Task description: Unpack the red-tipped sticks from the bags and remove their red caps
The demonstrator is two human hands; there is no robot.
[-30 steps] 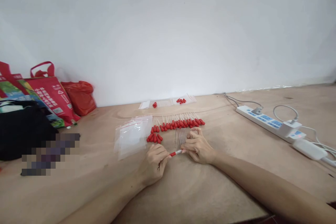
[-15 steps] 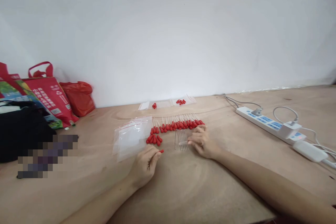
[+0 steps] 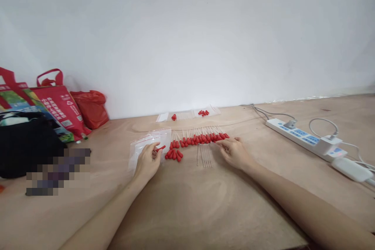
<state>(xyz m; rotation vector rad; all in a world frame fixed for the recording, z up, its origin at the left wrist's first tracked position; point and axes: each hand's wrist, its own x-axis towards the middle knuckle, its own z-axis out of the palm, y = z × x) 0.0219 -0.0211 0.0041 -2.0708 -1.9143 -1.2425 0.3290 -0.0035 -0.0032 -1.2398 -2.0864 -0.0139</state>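
My left hand (image 3: 150,160) is closed on a small red rubber bulb (image 3: 161,148), pinched between thumb and fingers above the clear zip bags (image 3: 136,148). Just right of it lies a small pile of loose red bulbs (image 3: 175,155). My right hand (image 3: 234,151) is closed, its fingertips pinching what looks like a thin glass tube, mostly hidden, at the upper right of several glass tubes (image 3: 206,156) lying side by side. Behind both hands runs a row of droppers (image 3: 202,139), red bulbs toward me and thin stems pointing to the wall.
Against the wall lie flat clear bags (image 3: 187,115) with red bulbs on them. A white power strip (image 3: 295,134) with plugs and cables takes up the right side. Red shopping bags (image 3: 55,105) and a black bag (image 3: 29,148) stand at the left.
My left hand has moved left and away from me with the red bulb, over the bags. My right hand has shifted slightly farther back and right, off the middle of the glass tubes.
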